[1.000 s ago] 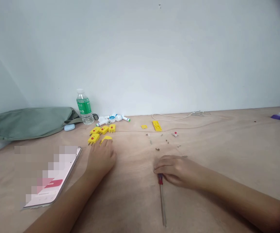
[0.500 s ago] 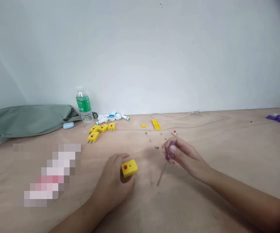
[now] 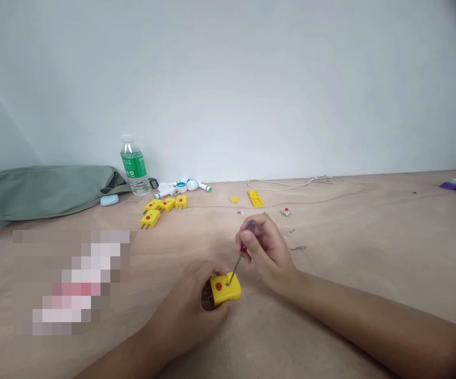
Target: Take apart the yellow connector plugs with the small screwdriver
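As left hand (image 3: 188, 300) grips yellow plug (image 3: 228, 289) | long axis crosswise (prongs (image 3: 207, 289) left) | right hand (image 3: 272, 253) grasps tilted screwdriver (image 3: 236, 266)

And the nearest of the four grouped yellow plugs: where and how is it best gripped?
Grip the yellow plug across its body's sides, probably from above: it lies flat, red button up, its prongs jutting toward the camera, other plugs close behind.

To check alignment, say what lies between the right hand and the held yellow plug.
The head view shows the screwdriver shaft spanning from the right hand to the yellow plug.
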`<state>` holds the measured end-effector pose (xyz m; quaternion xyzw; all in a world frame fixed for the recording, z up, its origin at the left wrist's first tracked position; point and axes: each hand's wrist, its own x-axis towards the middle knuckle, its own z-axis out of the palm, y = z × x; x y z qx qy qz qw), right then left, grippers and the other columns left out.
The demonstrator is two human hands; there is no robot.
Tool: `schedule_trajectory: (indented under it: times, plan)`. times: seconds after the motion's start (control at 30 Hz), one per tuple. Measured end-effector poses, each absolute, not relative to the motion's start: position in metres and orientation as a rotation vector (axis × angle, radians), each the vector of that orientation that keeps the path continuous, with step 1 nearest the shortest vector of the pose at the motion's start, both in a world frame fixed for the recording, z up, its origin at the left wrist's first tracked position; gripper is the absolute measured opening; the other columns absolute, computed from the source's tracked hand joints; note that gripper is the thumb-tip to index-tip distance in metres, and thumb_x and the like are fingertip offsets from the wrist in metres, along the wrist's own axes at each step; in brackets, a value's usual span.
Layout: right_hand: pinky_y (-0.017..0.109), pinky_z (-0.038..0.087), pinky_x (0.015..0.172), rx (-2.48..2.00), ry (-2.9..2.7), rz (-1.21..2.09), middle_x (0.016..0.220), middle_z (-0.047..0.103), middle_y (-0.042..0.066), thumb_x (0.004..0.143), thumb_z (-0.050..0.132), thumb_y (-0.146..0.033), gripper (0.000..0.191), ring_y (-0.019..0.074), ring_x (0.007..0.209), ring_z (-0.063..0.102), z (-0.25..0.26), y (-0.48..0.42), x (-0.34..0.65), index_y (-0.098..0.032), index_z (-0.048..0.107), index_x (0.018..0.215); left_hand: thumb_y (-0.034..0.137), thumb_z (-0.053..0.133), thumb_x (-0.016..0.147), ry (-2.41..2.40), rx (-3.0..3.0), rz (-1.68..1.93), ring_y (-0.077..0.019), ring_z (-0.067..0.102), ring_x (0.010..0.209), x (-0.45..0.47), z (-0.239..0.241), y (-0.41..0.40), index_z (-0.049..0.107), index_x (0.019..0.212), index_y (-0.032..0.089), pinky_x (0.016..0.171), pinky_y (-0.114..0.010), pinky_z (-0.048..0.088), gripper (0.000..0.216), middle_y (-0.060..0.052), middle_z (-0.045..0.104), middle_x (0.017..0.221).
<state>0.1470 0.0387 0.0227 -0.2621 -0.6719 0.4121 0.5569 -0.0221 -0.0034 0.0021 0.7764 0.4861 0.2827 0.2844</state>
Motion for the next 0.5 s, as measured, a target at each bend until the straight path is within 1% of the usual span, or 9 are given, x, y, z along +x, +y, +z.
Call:
schedule_trajectory:
  times: [0.13,0.33,0.4,0.5]
  plan:
    - [0.02,0.039,0.048,-0.624,-1.601,0.992,0.07,0.051,-0.003,0.09,0.046,-0.031,0.008,0.0081,0.055,0.046,0.022,0.04,0.148,-0.024,0.043,0.09,0.022,0.061,0.071,1.298,2.079,0.738,-0.0192,0.055,0.088,-0.023,0.008,-0.003,0.056,0.096,0.023,0.078,-0.029,0.045,0.025,-0.002,0.061,0.094]
    - [0.02,0.039,0.048,-0.632,-1.68,0.932,0.069,0.049,-0.003,0.091,0.045,-0.027,0.006,0.0071,0.053,0.045,0.025,0.04,0.148,-0.021,0.042,0.09,0.02,0.058,0.072,1.282,2.038,0.704,-0.019,0.056,0.086,-0.024,0.01,-0.004,0.055,0.096,0.022,0.074,-0.028,0.045,0.024,-0.002,0.061,0.093]
    - [0.019,0.039,0.047,-0.633,-1.761,0.838,0.067,0.05,-0.003,0.09,0.046,-0.025,0.006,0.007,0.052,0.045,0.028,0.038,0.15,-0.021,0.042,0.091,0.021,0.059,0.073,1.288,2.02,0.701,-0.0196,0.056,0.087,-0.024,0.011,-0.003,0.055,0.098,0.022,0.075,-0.028,0.046,0.025,-0.003,0.061,0.095]
    - [0.018,0.039,0.048,-0.603,-1.891,0.596,0.069,0.052,-0.001,0.087,0.051,-0.022,0.007,0.0072,0.054,0.048,0.034,0.033,0.152,-0.02,0.045,0.091,0.021,0.06,0.072,1.273,2.029,0.709,-0.0214,0.056,0.093,-0.025,0.013,-0.003,0.056,0.1,0.021,0.081,-0.031,0.045,0.028,-0.005,0.061,0.099]
